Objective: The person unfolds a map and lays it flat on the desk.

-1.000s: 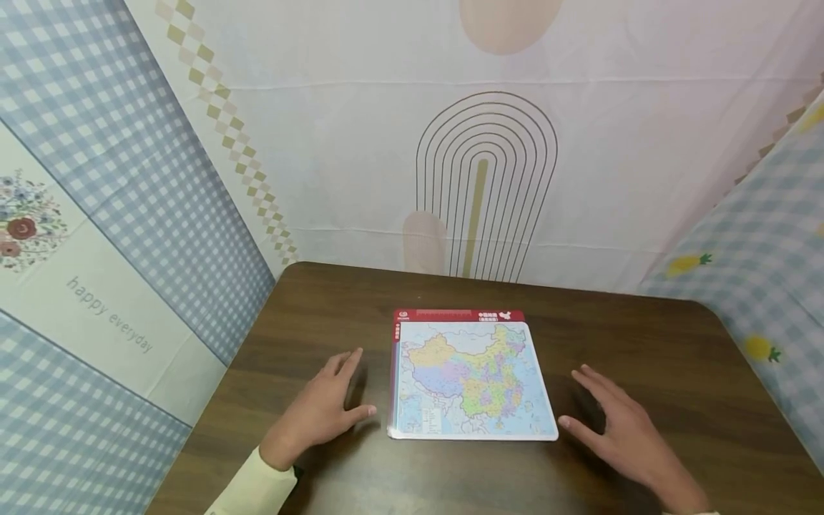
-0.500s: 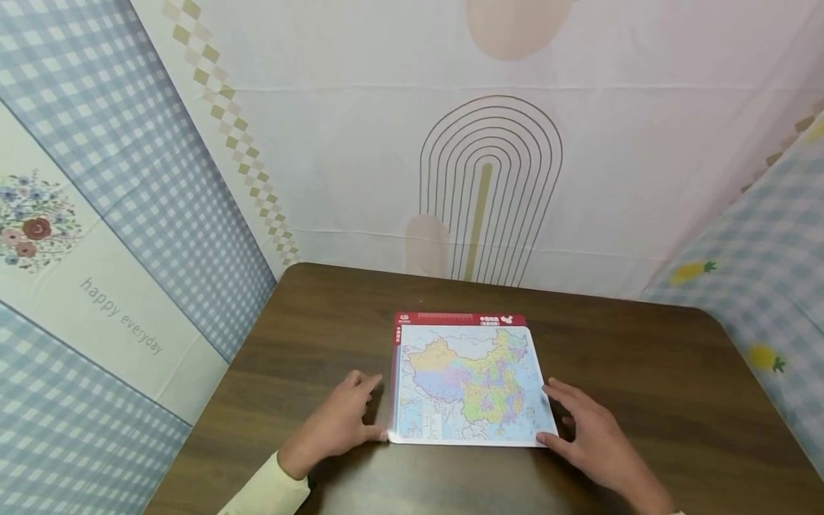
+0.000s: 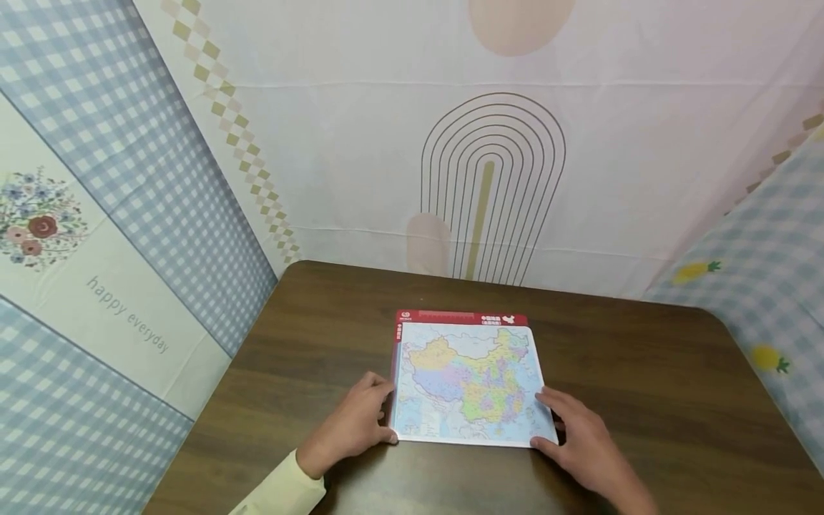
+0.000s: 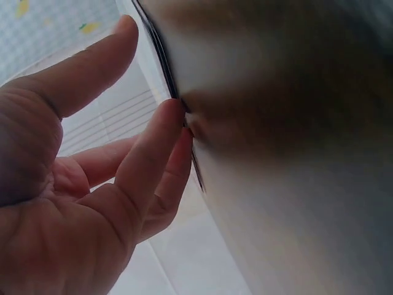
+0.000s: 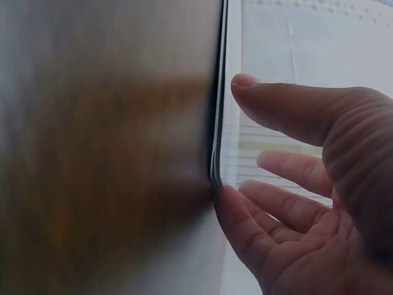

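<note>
A thin flat map mat (image 3: 463, 379) with a red top border and a coloured map of China lies on the table. My left hand (image 3: 357, 418) is at its near left corner, thumb at the corner and fingers along the left side. Across from it, my right hand (image 3: 582, 436) has its fingertips at the right side and its thumb over the near right corner. The left wrist view shows fingertips touching the mat's layered dark edge (image 4: 161, 55). Seen from the right wrist, a fingertip meets the edge (image 5: 218, 123), and the thumb is a little apart above it.
The brown wooden table (image 3: 335, 315) has rounded far corners. A pale cloth (image 3: 347, 157) with an arch pattern hangs behind it. Blue checked cloth (image 3: 148, 129) hangs at the left, and another checked cloth (image 3: 772, 265) with pineapples at the right.
Both hands have moved inward from beside the mat to its near corners, and their fingers now touch its sides. The mat has stayed flat in place; the head view has shifted slightly.
</note>
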{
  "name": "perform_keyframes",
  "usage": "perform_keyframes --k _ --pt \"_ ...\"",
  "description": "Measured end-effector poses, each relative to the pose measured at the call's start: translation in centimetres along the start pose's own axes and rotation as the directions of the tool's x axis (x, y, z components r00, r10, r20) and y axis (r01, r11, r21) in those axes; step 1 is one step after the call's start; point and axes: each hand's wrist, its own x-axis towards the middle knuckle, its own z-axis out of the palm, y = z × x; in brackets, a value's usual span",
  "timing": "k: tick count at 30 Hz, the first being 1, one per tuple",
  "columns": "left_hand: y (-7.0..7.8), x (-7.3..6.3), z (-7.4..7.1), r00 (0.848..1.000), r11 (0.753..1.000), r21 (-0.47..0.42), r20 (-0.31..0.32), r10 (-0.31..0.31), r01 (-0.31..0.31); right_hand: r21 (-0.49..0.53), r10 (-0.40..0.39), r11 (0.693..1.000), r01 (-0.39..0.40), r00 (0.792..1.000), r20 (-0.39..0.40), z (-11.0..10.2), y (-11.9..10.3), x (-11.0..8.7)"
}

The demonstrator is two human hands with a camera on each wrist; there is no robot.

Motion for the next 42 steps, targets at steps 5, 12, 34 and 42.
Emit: perform_keyframes --k 5,12,34,42 --pt "0.2 0.1 0.6 0.999 0.997 0.067 -0.036 0.030 -0.028 -0.070 -0.022 0.997 0.021 1.000 -0.018 0.5 -0.6 -0.3" --pt "0.5 0.2 0.8 0.999 0.994 0.111 -0.036 0.018 -0.014 -0.106 -0.057 0.993 0.055 0.998 -0.021 0.7 -0.7 -0.4" --pt "1.0 0.2 0.9 0.999 0.987 0.163 0.036 0.004 -0.010 -0.163 -0.067 0.984 0.069 0.998 0.015 0.7 -0.8 -0.3" --pt "-0.5 0.5 0.4 0.992 0.985 0.137 0.084 0.097 -0.108 -0.109 0.028 0.994 -0.030 0.999 -0.024 0.7 -1.6 -0.3"
